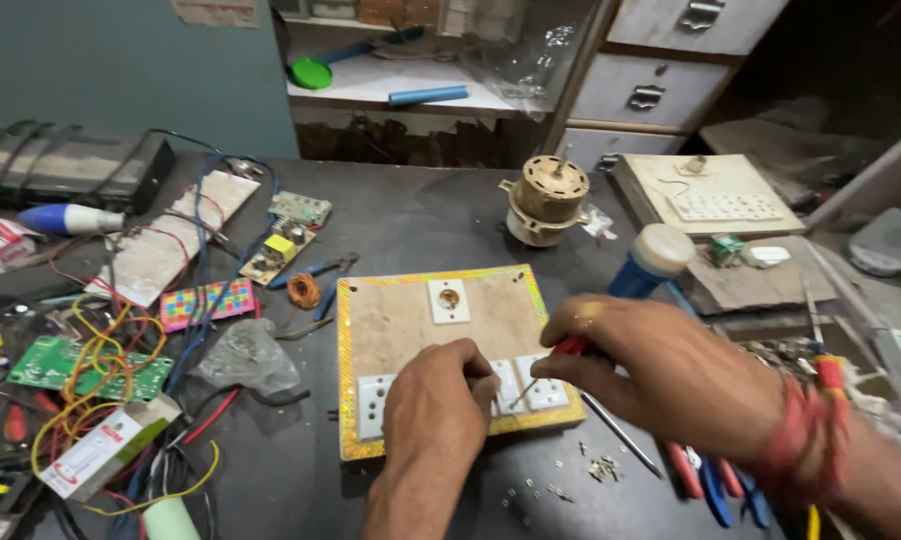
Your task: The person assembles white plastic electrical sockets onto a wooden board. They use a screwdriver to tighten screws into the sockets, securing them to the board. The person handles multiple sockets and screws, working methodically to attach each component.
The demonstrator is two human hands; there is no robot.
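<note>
The right hand (pixel 661 375) grips a red-handled screwdriver (pixel 543 372), tip on the white switch plates (pixel 531 385) of the gold-edged wooden board (pixel 401 320). The left hand (pixel 439 405), fingers curled, pinches something tiny beside the tip; the board lies mid-surface (pixel 431 215).

A square wooden board (pixel 411 320) with a glittery yellow rim lies flat on the dark counter (pixel 431 215). A white socket (pixel 449 300) sits at its 12 o'clock; white switches (pixel 541 385) line its 6 o'clock edge. A red-handled screwdriver (pixel 561 352) slants onto them.
</note>
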